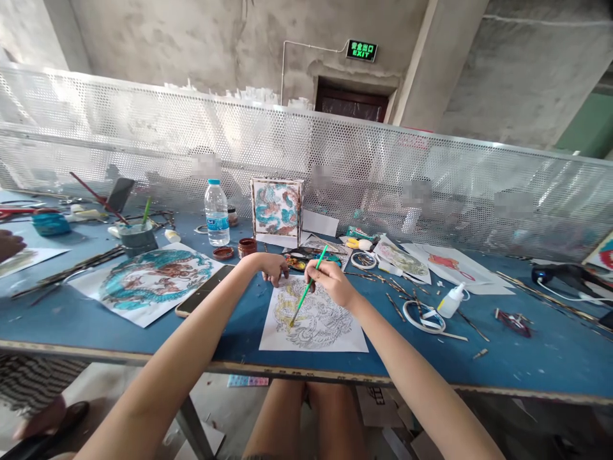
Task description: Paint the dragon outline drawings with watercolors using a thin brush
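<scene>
My right hand [330, 281] is closed around the green handle of a paintbrush [306, 291]. The brush slants down to the left, its bristles on a white sheet with a line drawing [330, 326]. Yellow paint covers part of the drawing's left side. My left hand [274, 267] rests at the sheet's top left edge, fingers bent downward and slightly apart, with nothing visible in them. Just beyond both hands lies a dark palette [297, 262] with paint on it, partly hidden by the left hand.
A phone [204, 294] and a painted sheet [158, 281] lie on the left. Behind stand a water bottle [218, 214], an open paint jar [247, 247] and a framed picture [278, 207]. Tape [424, 317], a glue bottle [451, 300] and twigs lie right. Another person's hand [10, 246] shows far left.
</scene>
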Demonstrator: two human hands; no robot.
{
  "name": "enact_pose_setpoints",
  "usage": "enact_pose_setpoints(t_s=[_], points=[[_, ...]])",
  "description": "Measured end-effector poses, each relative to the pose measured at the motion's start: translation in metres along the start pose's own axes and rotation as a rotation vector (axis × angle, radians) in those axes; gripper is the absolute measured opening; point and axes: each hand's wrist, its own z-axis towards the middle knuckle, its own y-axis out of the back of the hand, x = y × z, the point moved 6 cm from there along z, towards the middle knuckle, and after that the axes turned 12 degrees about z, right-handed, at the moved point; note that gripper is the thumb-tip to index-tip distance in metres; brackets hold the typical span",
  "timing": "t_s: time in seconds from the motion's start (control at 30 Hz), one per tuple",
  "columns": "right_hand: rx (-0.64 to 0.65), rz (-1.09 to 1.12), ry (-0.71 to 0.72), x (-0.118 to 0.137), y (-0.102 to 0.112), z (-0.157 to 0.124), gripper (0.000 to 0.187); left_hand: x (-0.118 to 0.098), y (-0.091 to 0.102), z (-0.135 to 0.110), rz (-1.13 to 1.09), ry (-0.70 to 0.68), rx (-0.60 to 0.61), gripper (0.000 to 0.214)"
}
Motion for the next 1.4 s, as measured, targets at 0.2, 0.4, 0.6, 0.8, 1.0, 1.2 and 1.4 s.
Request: enact_pose_setpoints(t_s=[0.2, 0.4, 0.6, 0.8, 1.0, 1.2, 1.4], points=[[-0.012, -0.011, -0.004, -0.003, 0.003, 0.001, 0.033, -0.002, 0.001, -0.002, -0.004, 0.017, -0.008, 0.062], [-0.005, -0.011, 0.009, 0.000, 0.005, 0.000, 0.033, -0.002, 0.000, -0.001, -0.012, 0.031, 0.018, 0.063], [-0.017, -0.063, 0.009, -0.001, 0.007, 0.000, 0.033, 0.000, -0.002, 0.001, -0.023, 0.030, 0.018, 0.064], [-0.001, -0.080, 0.012, 0.000, 0.006, 0.000, 0.031, 0.000, -0.001, 0.000, -0.014, 0.035, 0.016, 0.060], [-0.202, -0.134, 0.128, 0.012, 0.025, -0.002, 0.034, -0.001, 0.000, -0.001, -0.029, 0.038, 0.018, 0.058], [-0.205, -0.312, 0.186, 0.014, 0.018, -0.005, 0.036, 0.000, -0.001, -0.001, -0.046, 0.038, 0.023, 0.061], [-0.167, -0.332, 0.165, 0.012, 0.009, -0.005, 0.034, -0.002, 0.000, -0.002, -0.034, 0.029, 0.010, 0.062]])
